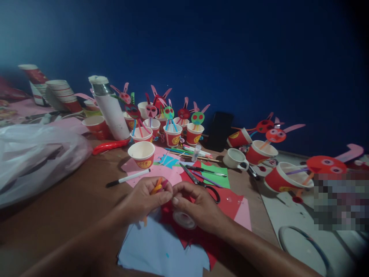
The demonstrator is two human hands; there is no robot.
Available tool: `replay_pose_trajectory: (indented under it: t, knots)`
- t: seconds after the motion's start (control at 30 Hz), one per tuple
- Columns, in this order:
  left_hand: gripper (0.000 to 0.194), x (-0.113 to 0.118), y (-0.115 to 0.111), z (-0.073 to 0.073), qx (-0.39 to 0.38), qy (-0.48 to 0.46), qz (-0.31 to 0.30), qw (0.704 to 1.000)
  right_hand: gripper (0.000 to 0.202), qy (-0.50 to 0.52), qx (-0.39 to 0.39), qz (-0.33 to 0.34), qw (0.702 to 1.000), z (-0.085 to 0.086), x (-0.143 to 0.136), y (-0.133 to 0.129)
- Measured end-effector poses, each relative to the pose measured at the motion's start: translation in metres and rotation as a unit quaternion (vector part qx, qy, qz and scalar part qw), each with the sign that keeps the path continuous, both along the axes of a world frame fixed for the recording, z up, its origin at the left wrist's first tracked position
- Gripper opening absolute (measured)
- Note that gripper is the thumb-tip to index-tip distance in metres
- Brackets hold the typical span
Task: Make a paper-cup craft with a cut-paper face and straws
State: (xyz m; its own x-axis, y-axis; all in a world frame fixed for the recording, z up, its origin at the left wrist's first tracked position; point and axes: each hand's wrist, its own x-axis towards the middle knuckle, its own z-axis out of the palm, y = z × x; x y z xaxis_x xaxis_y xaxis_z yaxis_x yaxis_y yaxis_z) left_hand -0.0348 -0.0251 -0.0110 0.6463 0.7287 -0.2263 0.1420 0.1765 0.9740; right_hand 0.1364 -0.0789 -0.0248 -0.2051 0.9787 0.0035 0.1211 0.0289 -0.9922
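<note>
Straws (157,187), orange and pink, pinched in closed left hand (144,200) near bench's front edge; right hand (198,207) fingertips pressed shut beside them, contents unclear. Risk: bundle may slip and scatter. Tape roll (184,220) lies beneath hands; scissors (201,184), marker (128,178), red cup (142,154) crowd behind.

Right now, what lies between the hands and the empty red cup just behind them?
In the head view, a black-capped marker lies on pink paper between the left hand and the red cup.
</note>
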Motion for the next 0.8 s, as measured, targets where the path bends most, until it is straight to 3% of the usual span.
replay_pose_trajectory:
  t: [0.07,0.23,0.8]
  knots:
    - [0.025,0.0004,-0.0007,0.0003,0.003,0.001,0.0,1.0,0.016,0.031,-0.03,0.012,0.999,-0.0006,0.0003,0.0]
    - [0.025,0.0003,-0.0004,-0.0014,0.008,0.002,0.012,1.0,0.009,-0.025,0.017,-0.008,1.0,0.0004,0.0017,0.0002]
    - [0.03,0.0033,-0.0002,-0.0038,-0.025,0.006,0.04,0.999,0.014,-0.013,-0.004,-0.044,0.999,-0.0047,0.0021,0.0024]
